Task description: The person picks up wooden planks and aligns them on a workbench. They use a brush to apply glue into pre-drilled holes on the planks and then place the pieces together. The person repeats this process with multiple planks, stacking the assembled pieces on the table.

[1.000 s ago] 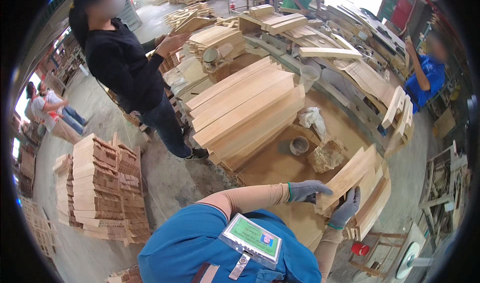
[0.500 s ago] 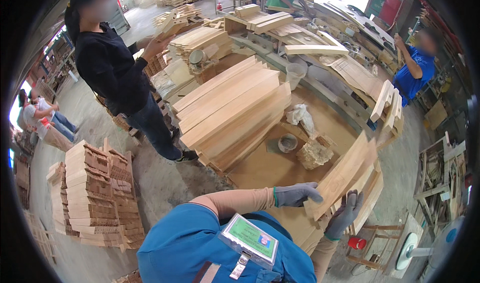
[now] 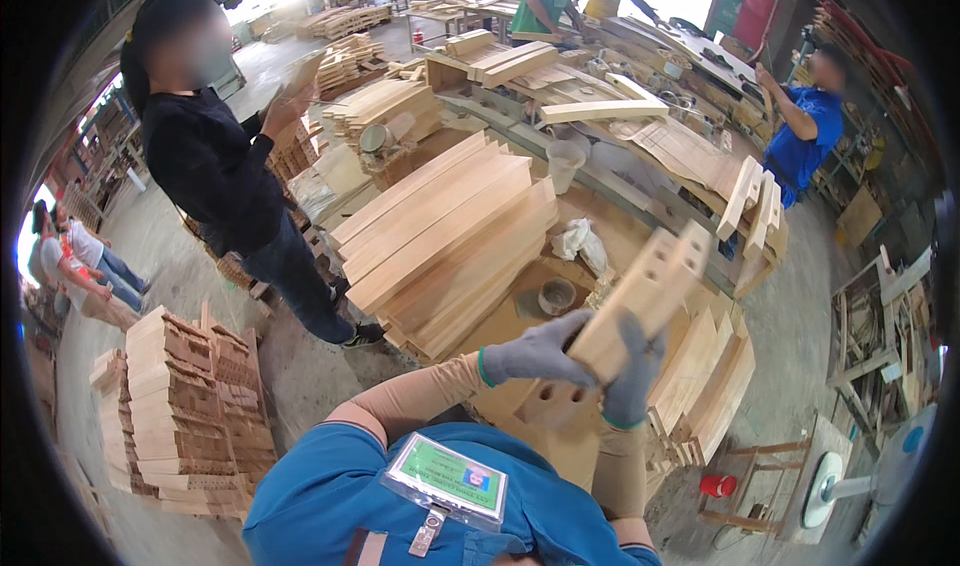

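Between my gloved hands is a pale wooden board (image 3: 640, 301), tilted up toward the far right and slightly blurred. Round holes show along its edge. My left hand (image 3: 545, 351) grips its lower left part, fingers wrapped about it. On the board's right side, my right hand (image 3: 632, 374) is closed against it. Just below my hands, another holed wooden end (image 3: 556, 403) shows; whether it belongs to the same board I cannot tell. To the right lies a stack of similar boards (image 3: 715, 386). A larger row of boards (image 3: 450, 231) rests on the bench beyond my left hand.
A round tin (image 3: 557, 297), a crumpled white bag (image 3: 580, 246) and a translucent bucket (image 3: 564, 166) stand on the bench. A person in black (image 3: 215, 156) stands across at left, holding wood. Stacked boards (image 3: 185, 416) stand on the floor at left, a white fan (image 3: 823, 491) at right.
My hands have moved left with the board and turned it, so its holed edge now shows instead of its broad face. The view has shifted slightly.
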Tool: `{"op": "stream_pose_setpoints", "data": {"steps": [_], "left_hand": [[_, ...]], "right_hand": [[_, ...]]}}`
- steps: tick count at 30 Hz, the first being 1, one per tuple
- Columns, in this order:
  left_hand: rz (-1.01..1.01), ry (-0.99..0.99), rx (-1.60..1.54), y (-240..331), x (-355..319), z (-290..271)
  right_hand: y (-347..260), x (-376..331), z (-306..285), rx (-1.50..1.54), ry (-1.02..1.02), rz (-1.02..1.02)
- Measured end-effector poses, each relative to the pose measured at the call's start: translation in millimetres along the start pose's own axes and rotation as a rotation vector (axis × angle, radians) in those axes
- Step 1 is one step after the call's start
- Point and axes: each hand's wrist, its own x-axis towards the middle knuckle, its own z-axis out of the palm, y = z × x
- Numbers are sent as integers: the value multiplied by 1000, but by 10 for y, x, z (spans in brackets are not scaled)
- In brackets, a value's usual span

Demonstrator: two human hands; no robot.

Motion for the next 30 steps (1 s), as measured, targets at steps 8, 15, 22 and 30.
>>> {"op": "stream_pose_setpoints", "data": {"steps": [8, 15, 22, 30], "left_hand": [[-105, 278, -275, 133, -458, -526], [-82, 398, -216, 332, -1031, -1434], [-4, 490, -503, 210, -1789, -2703], [42, 713, -867, -448, -2830, -4111]], "right_hand": [[399, 80, 697, -64, -210, -2], [703, -66, 1694, 3, -387, 154], [1271, 447, 2754, -110, -651, 50], [1743, 1483, 4096, -52, -433, 84]]}}
